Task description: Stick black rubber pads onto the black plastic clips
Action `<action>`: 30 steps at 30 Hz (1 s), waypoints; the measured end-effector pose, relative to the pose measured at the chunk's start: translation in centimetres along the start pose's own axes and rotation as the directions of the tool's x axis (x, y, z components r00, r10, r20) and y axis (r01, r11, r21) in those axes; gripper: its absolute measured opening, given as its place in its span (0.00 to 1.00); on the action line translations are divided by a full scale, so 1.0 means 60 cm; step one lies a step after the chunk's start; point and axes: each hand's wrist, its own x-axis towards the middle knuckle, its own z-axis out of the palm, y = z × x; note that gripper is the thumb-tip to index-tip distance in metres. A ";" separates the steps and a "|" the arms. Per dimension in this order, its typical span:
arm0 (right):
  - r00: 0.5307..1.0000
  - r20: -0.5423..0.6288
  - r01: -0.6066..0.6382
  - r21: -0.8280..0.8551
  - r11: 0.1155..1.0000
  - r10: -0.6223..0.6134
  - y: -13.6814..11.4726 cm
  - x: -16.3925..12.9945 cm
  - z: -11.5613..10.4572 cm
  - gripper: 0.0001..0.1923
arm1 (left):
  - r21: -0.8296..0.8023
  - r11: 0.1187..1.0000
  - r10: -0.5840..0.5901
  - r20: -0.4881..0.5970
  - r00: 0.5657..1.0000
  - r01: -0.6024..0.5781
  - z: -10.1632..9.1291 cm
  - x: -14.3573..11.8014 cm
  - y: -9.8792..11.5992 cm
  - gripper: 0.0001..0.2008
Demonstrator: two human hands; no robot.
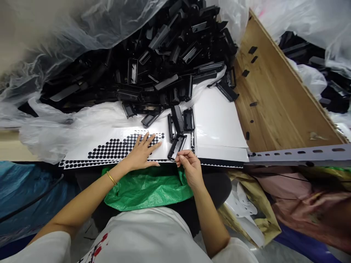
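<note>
My left hand lies flat with spread fingers on a white sheet of round black stickers. A gold bangle circles that wrist. My right hand is closed in a pinch at the near end of a hollow black plastic part, which rests tilted at the sheet's right side. The exact grip is partly hidden by the fingers. Just beyond it are a few similar black parts, lying close together.
A large heap of black plastic parts fills the back, partly under clear plastic film. White sheets lie to the right, beside a wooden board with a slotted metal edge. A green woven bag hangs below the near edge.
</note>
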 end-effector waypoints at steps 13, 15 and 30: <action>0.999 0.031 0.033 -0.066 0.997 -0.031 -0.017 -0.022 0.015 0.11 | -0.664 0.737 -0.079 -0.270 0.960 -0.126 -0.023 0.005 0.106 0.06; 0.998 0.037 0.046 -0.083 0.996 -0.043 -0.019 -0.023 0.015 0.12 | -0.655 0.743 -0.064 -0.276 0.959 -0.139 -0.022 0.003 0.108 0.05; 0.967 0.099 0.253 -0.382 0.889 -0.233 -0.036 -0.037 0.025 0.06 | -0.120 0.949 0.195 -0.503 0.842 -0.292 -0.039 -0.022 0.115 0.08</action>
